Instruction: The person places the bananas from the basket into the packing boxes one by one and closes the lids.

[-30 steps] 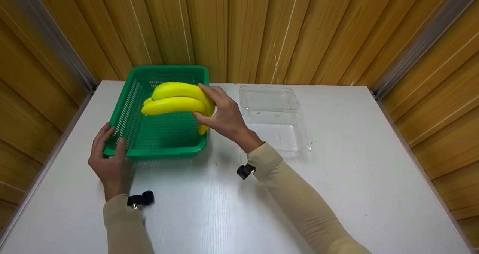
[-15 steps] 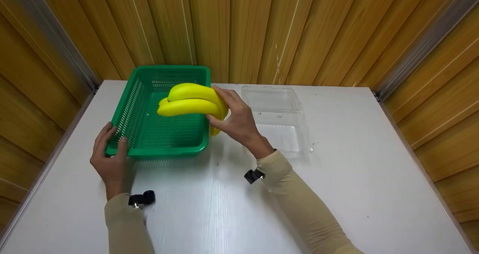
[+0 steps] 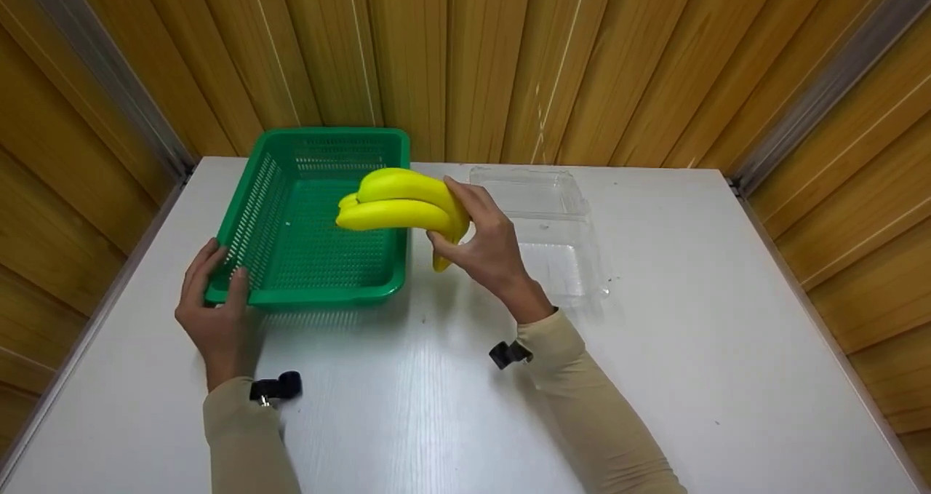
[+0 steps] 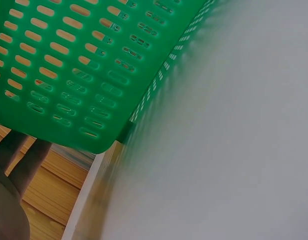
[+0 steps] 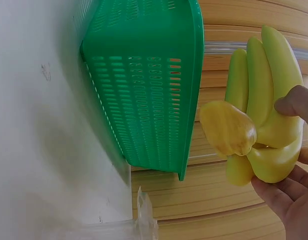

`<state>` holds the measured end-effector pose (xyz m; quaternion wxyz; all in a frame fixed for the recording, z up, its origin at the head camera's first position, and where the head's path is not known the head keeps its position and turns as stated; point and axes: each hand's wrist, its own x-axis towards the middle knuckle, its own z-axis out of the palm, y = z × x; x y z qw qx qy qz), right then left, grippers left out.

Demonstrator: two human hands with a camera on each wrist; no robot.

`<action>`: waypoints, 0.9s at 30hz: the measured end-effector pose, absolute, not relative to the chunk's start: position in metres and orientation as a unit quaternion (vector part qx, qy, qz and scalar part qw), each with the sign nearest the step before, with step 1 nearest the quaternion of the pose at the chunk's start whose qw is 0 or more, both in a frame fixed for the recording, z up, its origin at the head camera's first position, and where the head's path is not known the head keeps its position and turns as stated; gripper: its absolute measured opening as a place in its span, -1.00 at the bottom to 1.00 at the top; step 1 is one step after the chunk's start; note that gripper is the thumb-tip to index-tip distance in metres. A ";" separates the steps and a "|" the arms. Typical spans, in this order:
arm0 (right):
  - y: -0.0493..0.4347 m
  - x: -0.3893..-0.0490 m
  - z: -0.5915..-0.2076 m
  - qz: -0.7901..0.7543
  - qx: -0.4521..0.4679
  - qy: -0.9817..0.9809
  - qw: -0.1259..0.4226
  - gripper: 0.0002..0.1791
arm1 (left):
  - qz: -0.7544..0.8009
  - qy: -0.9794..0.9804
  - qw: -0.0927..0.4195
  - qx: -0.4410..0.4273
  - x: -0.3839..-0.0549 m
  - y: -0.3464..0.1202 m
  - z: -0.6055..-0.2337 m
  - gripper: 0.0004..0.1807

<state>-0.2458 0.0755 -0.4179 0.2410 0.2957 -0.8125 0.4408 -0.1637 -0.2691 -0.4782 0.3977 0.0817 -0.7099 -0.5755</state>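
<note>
A bunch of yellow bananas [image 3: 404, 206] is held in the air by my right hand [image 3: 487, 243], its thumb on the near side and its fingers on the far side. Part of the bunch overlaps the right rim of a green plastic basket [image 3: 327, 294] in the head view. In the right wrist view the bananas [image 5: 276, 75] show several fruits joined together, apart from the basket wall [image 5: 139, 100]. My left hand [image 3: 214, 312] grips the basket's near left corner, thumb over the front rim. The left wrist view shows only part of that hand, beside the perforated basket [image 4: 59, 65].
To the right of the basket lies a clear plastic clamshell box [image 3: 556, 268], its lid [image 3: 527, 190] folded back; my right hand partly hides it. Both stand on a white table [image 3: 407, 421]. A wood-panelled wall [image 3: 480, 65] closes off the back.
My right hand has carried the bananas rightward and slightly nearer, from above the basket to its right rim. The left hand and the basket stay almost where they were.
</note>
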 end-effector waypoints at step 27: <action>0.109 -0.235 -0.422 0.440 0.259 -0.824 0.247 -0.20 | -0.571 -0.704 0.417 0.062 -0.164 -0.275 -0.481 -0.57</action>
